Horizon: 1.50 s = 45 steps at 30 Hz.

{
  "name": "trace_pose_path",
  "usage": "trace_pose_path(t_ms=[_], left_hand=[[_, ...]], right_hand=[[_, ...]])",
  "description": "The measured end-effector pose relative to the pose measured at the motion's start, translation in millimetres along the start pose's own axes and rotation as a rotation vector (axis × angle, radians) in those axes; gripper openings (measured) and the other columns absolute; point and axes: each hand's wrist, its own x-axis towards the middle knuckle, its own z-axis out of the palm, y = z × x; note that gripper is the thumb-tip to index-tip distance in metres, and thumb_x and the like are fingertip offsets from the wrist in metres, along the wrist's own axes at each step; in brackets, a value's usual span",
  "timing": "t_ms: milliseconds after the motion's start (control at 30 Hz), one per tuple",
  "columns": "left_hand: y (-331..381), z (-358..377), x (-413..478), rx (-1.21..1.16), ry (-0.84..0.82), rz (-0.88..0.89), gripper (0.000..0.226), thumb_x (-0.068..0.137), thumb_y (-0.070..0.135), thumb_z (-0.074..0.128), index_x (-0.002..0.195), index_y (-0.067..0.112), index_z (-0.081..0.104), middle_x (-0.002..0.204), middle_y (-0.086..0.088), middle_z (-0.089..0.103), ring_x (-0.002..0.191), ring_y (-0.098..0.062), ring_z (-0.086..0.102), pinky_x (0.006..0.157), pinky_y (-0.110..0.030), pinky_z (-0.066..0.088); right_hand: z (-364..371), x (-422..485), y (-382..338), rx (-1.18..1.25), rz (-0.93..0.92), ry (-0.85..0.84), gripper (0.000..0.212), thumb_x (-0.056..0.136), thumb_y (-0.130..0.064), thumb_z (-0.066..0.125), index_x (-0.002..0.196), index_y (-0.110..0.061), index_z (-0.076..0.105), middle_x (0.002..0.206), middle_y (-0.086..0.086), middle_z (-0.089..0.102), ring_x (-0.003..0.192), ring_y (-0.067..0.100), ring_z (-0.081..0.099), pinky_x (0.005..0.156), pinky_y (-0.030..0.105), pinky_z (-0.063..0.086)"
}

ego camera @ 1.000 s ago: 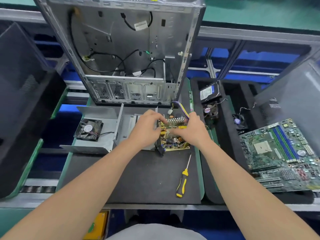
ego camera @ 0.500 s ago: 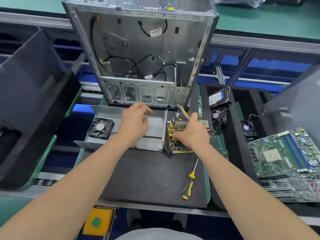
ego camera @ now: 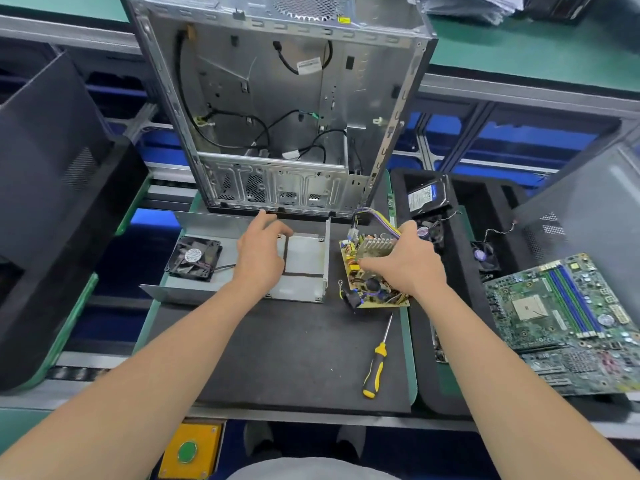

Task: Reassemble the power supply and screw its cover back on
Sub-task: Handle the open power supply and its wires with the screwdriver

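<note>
The power supply's grey metal housing (ego camera: 306, 265) lies open on the black mat, with a flat cover panel (ego camera: 207, 225) and a black fan (ego camera: 194, 259) to its left. My left hand (ego camera: 261, 256) rests on the housing's floor, fingers spread. Right of the housing sits the yellow circuit board (ego camera: 367, 289) with a finned heat sink and a bundle of coloured wires (ego camera: 377, 220). My right hand (ego camera: 407, 263) grips the board from above. A yellow-and-black screwdriver (ego camera: 375, 367) lies on the mat near the front right.
An open computer case (ego camera: 277, 109) stands upright behind the mat. A green motherboard (ego camera: 568, 317) lies at the right. A hard drive (ego camera: 427, 197) and small fans sit in black foam trays. Dark side panels (ego camera: 45, 202) lean at the left.
The circuit board has moved right, out of the housing, and now lies beside it on the mat. My left hand shifted left onto the housing floor. The camera view has tilted up slightly.
</note>
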Motion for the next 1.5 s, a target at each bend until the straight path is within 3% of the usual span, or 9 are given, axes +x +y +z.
trace_pose_path(t_ms=[233,367,500,633,833,1033,1233,1433,1500], left_hand=[[18.4,-4.0,-3.4,-0.127,-0.016,-0.207,0.068,0.08,-0.026,0.043,0.123,0.021,0.064,0.173,-0.004,0.01,0.161,-0.018,0.0,0.118,-0.053,0.031],[20.5,-9.6,1.3,-0.259,-0.073,-0.296,0.073,0.084,-0.022,0.039,0.137,0.025,0.056,0.173,0.004,-0.01,0.16,-0.017,-0.007,0.102,-0.052,0.051],[28.6,-6.4,-5.6,-0.405,-0.072,-0.363,0.069,0.089,-0.017,0.035,0.139,0.025,0.054,0.169,0.008,0.003,0.151,-0.025,0.024,0.072,-0.04,0.056],[30.1,-5.3,-9.5,-0.278,-0.126,-0.401,0.058,0.087,-0.007,0.039,0.135,0.023,0.053,0.144,-0.004,0.022,0.121,-0.04,0.045,0.083,-0.042,0.048],[19.4,-17.5,-20.3,-0.162,-0.221,-0.379,0.045,0.092,0.014,0.068,0.133,0.018,0.051,0.133,-0.005,0.023,0.113,-0.032,0.053,0.104,-0.037,0.045],[1.5,-25.1,-29.2,-0.081,-0.234,-0.3,0.068,0.069,0.051,0.092,0.12,0.026,0.056,0.118,0.003,0.031,0.081,0.001,0.046,0.074,-0.013,0.036],[5.7,-1.1,-49.5,-0.046,-0.141,-0.236,0.076,0.056,0.075,0.086,0.103,0.025,0.053,0.108,0.003,0.037,0.077,-0.004,0.051,0.064,-0.025,0.038],[6.0,-6.0,-54.5,-0.301,-0.284,-0.147,0.07,0.06,0.066,0.091,0.102,0.029,0.049,0.066,-0.001,0.068,0.049,-0.011,0.064,0.039,-0.023,0.044],[5.3,-9.8,-51.0,-0.33,-0.287,-0.168,0.072,0.064,0.065,0.089,0.116,0.033,0.049,0.074,0.003,0.07,0.054,-0.003,0.066,0.045,-0.021,0.047]], right_hand=[[-30.9,-5.8,-8.9,0.1,-0.101,0.049,0.072,0.07,-0.054,0.087,0.108,-0.02,0.037,0.086,0.0,0.058,0.079,0.025,0.06,0.062,0.04,0.046],[-44.9,-8.5,-21.6,0.117,-0.195,0.045,0.075,0.067,-0.053,0.09,0.109,-0.023,0.035,0.085,0.003,0.06,0.074,0.025,0.059,0.057,0.038,0.043],[-50.6,-11.2,-38.0,0.12,-0.303,0.017,0.077,0.064,-0.054,0.09,0.108,-0.024,0.034,0.085,0.001,0.059,0.074,0.023,0.059,0.059,0.039,0.046],[-49.8,-13.0,-49.4,0.086,-0.374,-0.029,0.077,0.064,-0.051,0.09,0.112,-0.026,0.033,0.09,0.003,0.059,0.081,0.026,0.061,0.067,0.044,0.055],[-45.9,-12.3,-51.9,0.022,-0.432,-0.079,0.078,0.065,-0.046,0.089,0.116,-0.029,0.032,0.079,0.006,0.064,0.076,0.027,0.064,0.065,0.045,0.057],[-41.6,-11.5,-55.9,0.011,-0.488,-0.155,0.08,0.062,-0.039,0.09,0.115,-0.026,0.033,0.077,0.008,0.064,0.066,0.028,0.065,0.056,0.045,0.055],[-32.9,-8.6,-61.1,-0.022,-0.556,-0.222,0.079,0.06,-0.037,0.091,0.111,-0.028,0.031,0.076,0.004,0.055,0.062,0.021,0.053,0.05,0.036,0.041],[-30.8,-2.8,-59.2,-0.097,-0.636,-0.292,0.086,0.062,-0.034,0.094,0.12,-0.03,0.03,0.076,-0.002,0.053,0.066,0.019,0.056,0.052,0.038,0.043],[-30.8,-0.8,-58.2,-0.113,-0.658,-0.31,0.086,0.062,-0.032,0.094,0.118,-0.032,0.029,0.075,-0.009,0.049,0.063,0.015,0.055,0.051,0.032,0.037]])
